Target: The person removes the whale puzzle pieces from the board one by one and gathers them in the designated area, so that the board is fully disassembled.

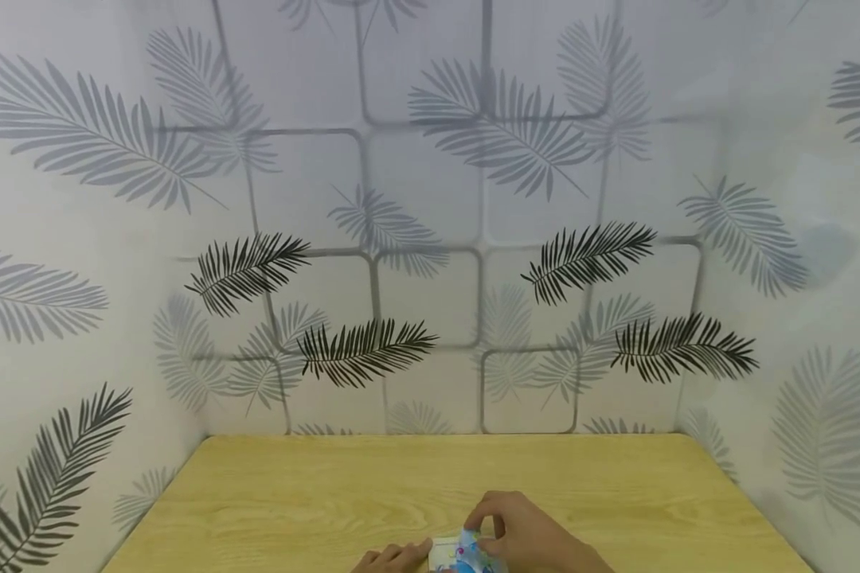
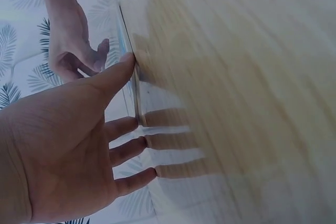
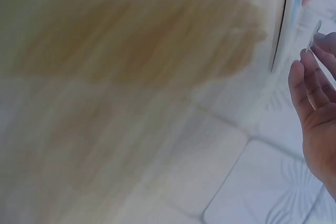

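At the table's near edge my two hands meet over a small flat blue-and-white packet point(image 1: 466, 555). My right hand point(image 1: 502, 532) curls over its top and pinches it; in the right wrist view the right hand point(image 3: 311, 85) grips a thin white edge of the packet point(image 3: 315, 31). My left hand point(image 1: 396, 559) lies flat beside the packet on the left. In the left wrist view the left hand point(image 2: 123, 129) has straight fingers, and its thumb touches the packet's thin edge point(image 2: 137, 95). The right hand point(image 2: 79, 53) shows beyond it. Most of the packet is cut off or hidden by fingers.
The light wooden table point(image 1: 315, 493) stretches away from my hands. White walls printed with grey and black leaves point(image 1: 430, 239) close it in at the back, left and right. Both wrist views are blurred.
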A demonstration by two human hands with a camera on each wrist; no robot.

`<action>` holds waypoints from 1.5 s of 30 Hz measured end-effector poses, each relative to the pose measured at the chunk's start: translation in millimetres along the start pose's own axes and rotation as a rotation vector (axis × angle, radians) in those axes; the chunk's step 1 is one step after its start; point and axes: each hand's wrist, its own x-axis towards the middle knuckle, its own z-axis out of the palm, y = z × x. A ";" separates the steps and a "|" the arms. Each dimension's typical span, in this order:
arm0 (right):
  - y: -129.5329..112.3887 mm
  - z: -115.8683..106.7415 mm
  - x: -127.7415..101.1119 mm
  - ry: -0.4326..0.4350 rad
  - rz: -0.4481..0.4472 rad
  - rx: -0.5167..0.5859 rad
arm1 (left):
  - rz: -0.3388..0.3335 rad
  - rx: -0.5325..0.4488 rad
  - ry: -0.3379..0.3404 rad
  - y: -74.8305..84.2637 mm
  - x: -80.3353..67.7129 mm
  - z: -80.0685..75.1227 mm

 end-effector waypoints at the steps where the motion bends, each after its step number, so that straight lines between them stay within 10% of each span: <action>1: 1.8 -4.9 -3.5 0.015 -0.006 -0.016 | 0.021 0.020 0.003 6.3 -1.3 -7.2; 10: 16.9 -40.5 -37.9 0.093 -0.099 -0.118 | 0.080 0.073 0.020 20.6 4.2 -25.9; 21: 31.5 -52.5 -70.5 0.045 0.064 -0.099 | 0.139 0.105 -0.038 23.5 5.1 -33.1; 28: 34.4 -50.6 -79.3 -0.010 0.131 0.029 | -0.138 0.065 0.003 36.5 2.7 -23.0; 34: 33.1 -47.4 -84.3 -0.058 0.200 0.174 | -0.054 0.115 -0.032 27.6 1.2 -23.9; 45: 26.7 -51.6 -69.8 0.006 -0.014 -0.094 | -0.047 0.127 -0.054 21.9 1.0 -22.1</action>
